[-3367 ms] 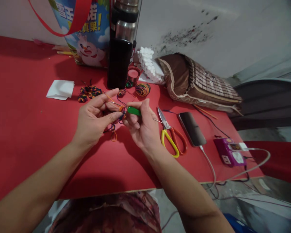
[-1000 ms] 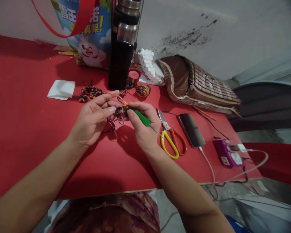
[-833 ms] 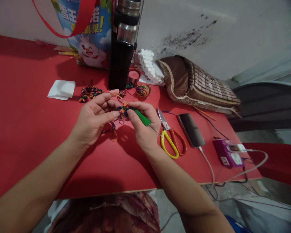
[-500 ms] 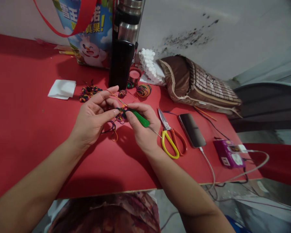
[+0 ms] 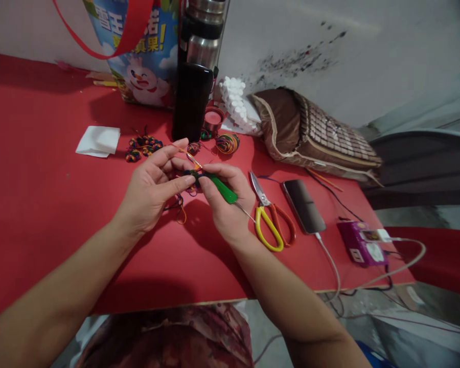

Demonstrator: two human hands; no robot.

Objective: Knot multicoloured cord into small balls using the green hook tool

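Observation:
Between thumb and fingers, my left hand (image 5: 151,186) pinches a small multicoloured crochet piece (image 5: 191,179), most of it hidden by fingertips. An orange strand runs over its raised index finger to the hook. My right hand (image 5: 230,199) is closed round a crochet hook with a green handle (image 5: 224,190); its metal tip lies at the yarn above the piece. Loose yarn ends (image 5: 181,212) dangle below. Beyond my left hand lie finished-looking crocheted bits (image 5: 143,146). Farther back are a ball of variegated yarn (image 5: 227,143) and a smaller one (image 5: 193,147).
Scissors (image 5: 270,214) and a charging phone (image 5: 303,205) lie to the right, near a purple box (image 5: 362,243) with cables. A black phone (image 5: 191,102) leans upright before a steel flask (image 5: 203,48). White paper (image 5: 98,141) lies left; a brown cushion (image 5: 318,128) sits at the back.
My left hand has shifted slightly right, closer to my right hand, covering more of the crochet piece. The hook's metal tip shows more clearly, with the orange strand at it.

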